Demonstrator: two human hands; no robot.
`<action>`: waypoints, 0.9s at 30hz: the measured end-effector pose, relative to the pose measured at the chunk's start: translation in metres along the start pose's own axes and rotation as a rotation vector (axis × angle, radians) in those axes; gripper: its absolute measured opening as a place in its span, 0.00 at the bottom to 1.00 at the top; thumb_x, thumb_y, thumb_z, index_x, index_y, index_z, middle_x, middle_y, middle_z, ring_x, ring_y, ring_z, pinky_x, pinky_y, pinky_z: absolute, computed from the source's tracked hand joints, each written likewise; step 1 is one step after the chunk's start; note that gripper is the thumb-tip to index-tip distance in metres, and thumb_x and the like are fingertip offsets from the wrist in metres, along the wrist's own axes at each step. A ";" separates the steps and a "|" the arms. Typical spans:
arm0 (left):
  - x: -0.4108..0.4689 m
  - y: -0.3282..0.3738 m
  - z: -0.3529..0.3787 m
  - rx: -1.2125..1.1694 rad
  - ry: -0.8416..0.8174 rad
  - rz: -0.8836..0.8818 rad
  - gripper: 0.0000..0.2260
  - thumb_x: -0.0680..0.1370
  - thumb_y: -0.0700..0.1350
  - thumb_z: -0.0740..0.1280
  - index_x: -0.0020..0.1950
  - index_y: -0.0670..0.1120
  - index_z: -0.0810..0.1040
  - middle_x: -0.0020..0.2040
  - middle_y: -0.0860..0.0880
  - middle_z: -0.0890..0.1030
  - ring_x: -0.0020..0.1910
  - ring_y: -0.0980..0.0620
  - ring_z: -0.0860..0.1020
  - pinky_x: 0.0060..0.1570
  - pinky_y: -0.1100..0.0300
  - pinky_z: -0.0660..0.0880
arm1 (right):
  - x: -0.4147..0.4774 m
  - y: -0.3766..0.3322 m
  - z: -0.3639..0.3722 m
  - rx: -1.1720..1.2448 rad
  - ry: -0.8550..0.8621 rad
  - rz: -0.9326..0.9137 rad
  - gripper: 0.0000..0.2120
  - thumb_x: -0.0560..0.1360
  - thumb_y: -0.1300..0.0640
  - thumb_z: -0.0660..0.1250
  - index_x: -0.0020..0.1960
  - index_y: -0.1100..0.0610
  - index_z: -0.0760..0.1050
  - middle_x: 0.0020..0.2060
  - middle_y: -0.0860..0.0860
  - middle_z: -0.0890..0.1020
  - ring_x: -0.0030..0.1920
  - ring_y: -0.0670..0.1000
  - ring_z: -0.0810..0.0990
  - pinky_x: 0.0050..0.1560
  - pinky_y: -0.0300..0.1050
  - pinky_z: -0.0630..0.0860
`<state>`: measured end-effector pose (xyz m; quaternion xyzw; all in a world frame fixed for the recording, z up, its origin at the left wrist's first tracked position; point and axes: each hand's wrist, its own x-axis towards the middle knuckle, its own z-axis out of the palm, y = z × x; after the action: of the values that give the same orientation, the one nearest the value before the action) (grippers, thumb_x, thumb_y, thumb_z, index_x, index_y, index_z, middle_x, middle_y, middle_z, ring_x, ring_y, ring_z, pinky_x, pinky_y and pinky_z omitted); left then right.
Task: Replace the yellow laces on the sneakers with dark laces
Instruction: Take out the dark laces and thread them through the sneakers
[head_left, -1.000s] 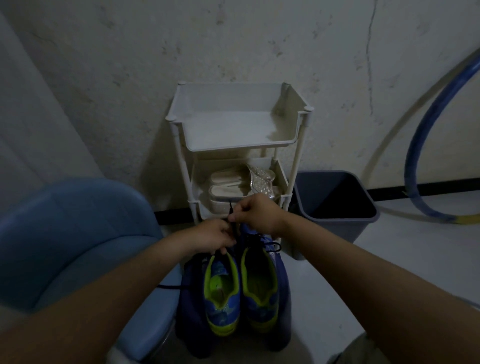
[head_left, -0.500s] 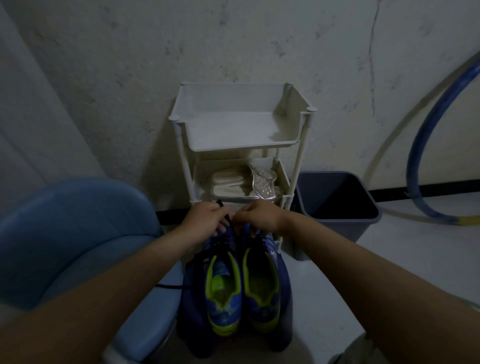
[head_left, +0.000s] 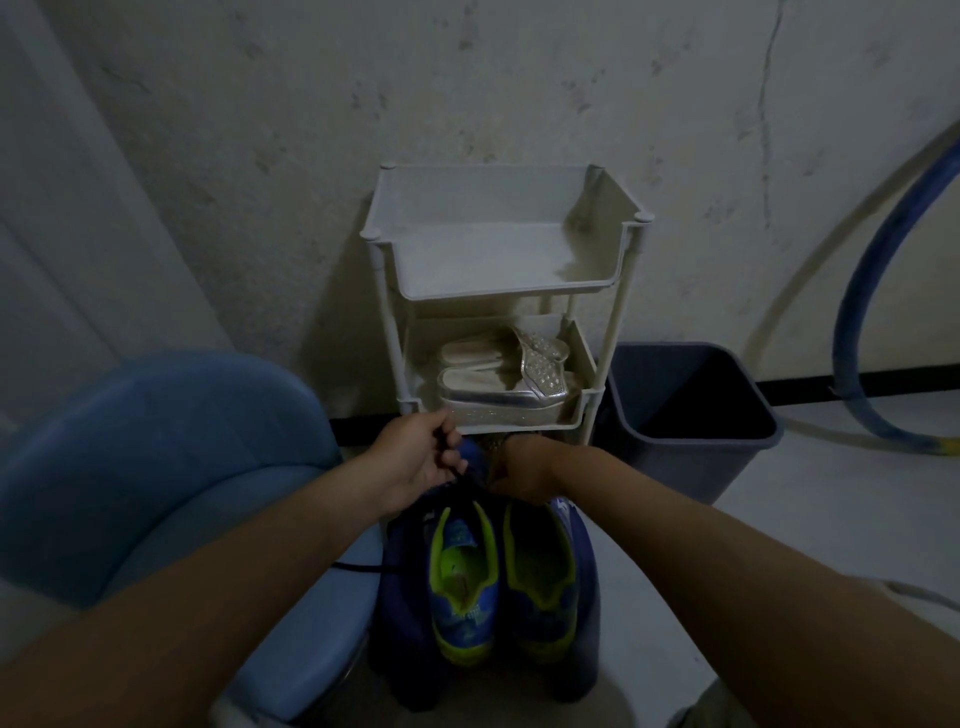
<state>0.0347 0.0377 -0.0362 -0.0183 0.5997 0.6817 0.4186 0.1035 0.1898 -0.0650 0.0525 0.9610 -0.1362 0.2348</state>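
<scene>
Two blue sneakers with yellow-green lining stand side by side on a dark blue surface, the left sneaker (head_left: 462, 587) and the right sneaker (head_left: 543, 582), heels toward me. My left hand (head_left: 415, 457) is raised over the left shoe's toe end and pinches a dark lace (head_left: 454, 470), pulling it up. My right hand (head_left: 519, 467) is curled down at the front of the shoes; what its fingers hold is hidden. The lacing area lies under both hands. A loose dark lace end (head_left: 358, 567) trails left of the shoes.
A white tiered rack (head_left: 602, 270) stands against the wall straight ahead, with silver sandals (head_left: 498, 384) on its middle tier. A grey bin (head_left: 691, 415) sits right of it. A blue chair (head_left: 156, 467) is at my left. A blue hoop (head_left: 857, 322) leans at right.
My left hand has risen and moved left, drawing the dark lace upward. My right hand has dropped lower onto the shoes' front.
</scene>
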 end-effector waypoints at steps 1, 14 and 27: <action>0.001 0.002 -0.003 0.022 0.007 0.004 0.16 0.84 0.46 0.56 0.37 0.46 0.68 0.29 0.49 0.70 0.24 0.54 0.63 0.31 0.59 0.68 | 0.000 -0.002 0.000 -0.030 -0.015 -0.003 0.17 0.80 0.48 0.61 0.60 0.58 0.79 0.54 0.58 0.82 0.52 0.57 0.81 0.56 0.49 0.77; 0.001 0.011 -0.042 1.176 0.064 0.288 0.08 0.77 0.39 0.65 0.51 0.48 0.67 0.48 0.45 0.76 0.48 0.47 0.76 0.45 0.55 0.72 | 0.005 -0.012 -0.004 0.340 0.045 0.028 0.11 0.79 0.50 0.65 0.48 0.57 0.81 0.41 0.52 0.81 0.36 0.48 0.77 0.36 0.40 0.73; -0.003 0.017 -0.019 1.698 -0.050 0.117 0.09 0.79 0.41 0.61 0.48 0.40 0.80 0.49 0.44 0.80 0.51 0.46 0.79 0.47 0.54 0.76 | -0.029 -0.025 -0.034 1.107 0.411 -0.120 0.14 0.79 0.59 0.66 0.47 0.72 0.80 0.38 0.55 0.84 0.22 0.48 0.71 0.24 0.36 0.68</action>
<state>0.0171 0.0216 -0.0260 0.3481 0.8982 0.0215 0.2675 0.1102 0.1743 -0.0162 0.1381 0.7741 -0.6172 -0.0266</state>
